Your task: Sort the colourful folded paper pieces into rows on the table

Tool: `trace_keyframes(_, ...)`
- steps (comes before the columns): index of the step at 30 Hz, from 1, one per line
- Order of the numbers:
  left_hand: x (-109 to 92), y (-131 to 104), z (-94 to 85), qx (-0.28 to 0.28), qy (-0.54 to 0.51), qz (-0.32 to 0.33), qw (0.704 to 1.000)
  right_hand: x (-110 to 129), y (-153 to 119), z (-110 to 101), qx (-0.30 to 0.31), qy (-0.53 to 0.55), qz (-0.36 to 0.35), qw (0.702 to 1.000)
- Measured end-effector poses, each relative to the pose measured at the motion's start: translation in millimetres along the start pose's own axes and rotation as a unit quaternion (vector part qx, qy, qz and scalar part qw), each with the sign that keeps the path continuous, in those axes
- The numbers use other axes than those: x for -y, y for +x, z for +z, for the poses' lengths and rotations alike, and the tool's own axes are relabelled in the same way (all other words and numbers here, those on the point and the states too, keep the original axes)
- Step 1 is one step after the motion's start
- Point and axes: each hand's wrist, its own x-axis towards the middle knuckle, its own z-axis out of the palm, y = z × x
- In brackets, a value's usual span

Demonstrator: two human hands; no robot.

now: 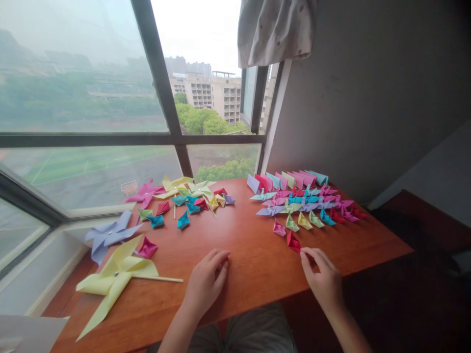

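Hand at right [326, 278]: pinched the corner of the red paper boat [293, 242] with fingers clamped together, just in front of the pink boat [279, 228] on the bench [250, 240]. Hand at left [205, 278]: lay near the yellow pinwheel [118, 275], with fingers loosely curled, thumb slightly apart.

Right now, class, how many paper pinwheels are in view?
5: a large yellow pinwheel left of the left hand, a lavender pinwheel behind it, a pink pinwheel farther back, then two pale yellow pinwheels beside that. None looks fully hidden.
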Motion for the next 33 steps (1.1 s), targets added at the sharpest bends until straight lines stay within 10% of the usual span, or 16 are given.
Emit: trace_keyframes(33, -2.4, 1.9, -1.5, -0.012, 0.009, 0.005, 1.000, -34.7, 16.7, 25.8, 0.053, -0.068, 0.015, 0.996)
